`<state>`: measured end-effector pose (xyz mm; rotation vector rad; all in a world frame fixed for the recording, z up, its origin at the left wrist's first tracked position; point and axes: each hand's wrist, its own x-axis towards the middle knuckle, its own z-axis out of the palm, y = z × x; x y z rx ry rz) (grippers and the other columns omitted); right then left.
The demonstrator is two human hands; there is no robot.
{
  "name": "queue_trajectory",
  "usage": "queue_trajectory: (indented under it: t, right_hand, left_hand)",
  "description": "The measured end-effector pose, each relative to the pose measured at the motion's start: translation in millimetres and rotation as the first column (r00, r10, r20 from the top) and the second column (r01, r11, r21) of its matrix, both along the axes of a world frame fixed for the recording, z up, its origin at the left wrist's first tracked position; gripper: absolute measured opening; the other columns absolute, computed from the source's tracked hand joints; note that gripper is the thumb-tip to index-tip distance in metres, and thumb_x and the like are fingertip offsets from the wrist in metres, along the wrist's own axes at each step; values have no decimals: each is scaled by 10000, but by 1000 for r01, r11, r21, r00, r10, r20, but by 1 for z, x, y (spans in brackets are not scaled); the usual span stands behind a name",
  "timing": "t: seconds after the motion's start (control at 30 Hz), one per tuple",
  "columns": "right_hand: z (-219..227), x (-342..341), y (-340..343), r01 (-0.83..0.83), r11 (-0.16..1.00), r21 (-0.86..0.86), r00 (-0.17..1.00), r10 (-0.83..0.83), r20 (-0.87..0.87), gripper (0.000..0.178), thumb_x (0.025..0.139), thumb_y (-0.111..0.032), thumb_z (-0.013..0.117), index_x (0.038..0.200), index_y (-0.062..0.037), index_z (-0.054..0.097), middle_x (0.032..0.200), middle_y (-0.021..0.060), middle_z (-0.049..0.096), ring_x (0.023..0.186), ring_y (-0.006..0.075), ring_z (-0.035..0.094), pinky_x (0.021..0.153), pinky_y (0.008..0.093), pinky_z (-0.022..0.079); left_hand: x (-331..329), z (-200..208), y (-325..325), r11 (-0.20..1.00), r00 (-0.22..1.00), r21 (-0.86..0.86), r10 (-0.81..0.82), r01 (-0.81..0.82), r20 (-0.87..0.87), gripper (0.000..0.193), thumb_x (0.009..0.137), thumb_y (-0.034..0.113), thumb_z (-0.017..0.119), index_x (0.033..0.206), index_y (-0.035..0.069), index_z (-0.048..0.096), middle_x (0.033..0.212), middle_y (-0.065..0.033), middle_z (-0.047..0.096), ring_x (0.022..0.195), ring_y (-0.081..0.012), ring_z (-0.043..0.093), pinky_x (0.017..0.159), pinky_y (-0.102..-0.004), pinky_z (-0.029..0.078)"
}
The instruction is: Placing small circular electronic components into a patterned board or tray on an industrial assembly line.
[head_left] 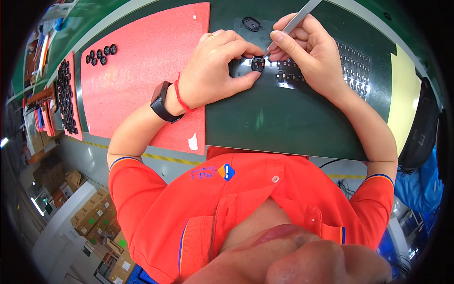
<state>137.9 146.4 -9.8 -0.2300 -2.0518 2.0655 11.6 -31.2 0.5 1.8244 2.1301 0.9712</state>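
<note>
Between the thumb and index finger of my left hand (213,68) is a small black oval housing (257,63), gripped by its edges just above the bench. Small details show inside it, too fine to name. My right hand (314,54) is closed on a pair of metal tweezers (298,21). Their tips point down at the housing's right edge; whether they touch it or hold anything I cannot tell. Farther back on the bench lies another black oval part (251,23). Beneath and beside my right hand, a clear sheet (352,68) carries rows of small dark pieces.
A pink foam mat (127,80) covers the left of the green bench (255,123), with several small black round parts (100,54) on it. At the far left, many black parts (66,94) line a pink strip. To the right lie a yellow sheet (404,94) and a black case (420,128).
</note>
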Motion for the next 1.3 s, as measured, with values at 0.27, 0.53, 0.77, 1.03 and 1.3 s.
queue_trajectory:
  t: [0.27, 0.53, 0.77, 1.03, 1.3]
  right_hand:
    - [-2, -1, 1, -11, 1000, 24, 1000, 12, -8, 184, 949, -98, 566, 1093, 5, 517, 878, 95, 653, 800, 135, 668, 708, 235, 550]
    - [18, -5, -11, 69, 993, -99, 995, -62, 72, 125, 920, -15, 576, 1010, 12, 493, 804, 55, 615, 739, 99, 633, 639, 233, 544]
    - [16, -3, -9, 52, 997, -65, 998, -49, 46, 127, 919, -14, 577, 1007, 13, 489, 802, 56, 616, 743, 98, 636, 644, 232, 543]
    - [17, -2, -9, 32, 997, -75, 999, -30, 28, 121, 920, -6, 568, 1008, 17, 488, 805, 58, 615, 746, 106, 639, 649, 234, 536]
    - [11, 0, -8, 34, 997, -66, 999, -34, 0, 124, 921, -17, 572, 1012, 17, 495, 814, 76, 624, 721, 121, 646, 633, 240, 540]
  left_hand:
    - [0, -1, -1, 1000, 1000, -20, 8, -8, 9, 279, 691, 173, 751, 958, 136, 682, 785, -8, 575, 778, -193, 548, 726, -321, 382]
    - [0, -3, 0, 1000, 1000, -6, 10, -10, 27, 281, 689, 169, 763, 955, 133, 680, 773, -6, 563, 764, -183, 543, 716, -315, 383]
    - [0, -1, 1, 1000, 999, 3, 4, -4, 40, 289, 688, 164, 775, 959, 122, 684, 789, -8, 582, 763, -177, 556, 728, -309, 388]
    - [-1, 1, 1, 1000, 1000, -12, 2, -1, 29, 294, 684, 164, 779, 960, 121, 688, 784, -9, 580, 763, -178, 556, 731, -312, 390]
    - [-1, 0, 1, 1000, 999, -16, -2, 2, 33, 291, 690, 174, 780, 960, 119, 687, 783, -9, 576, 761, -181, 552, 723, -315, 389]
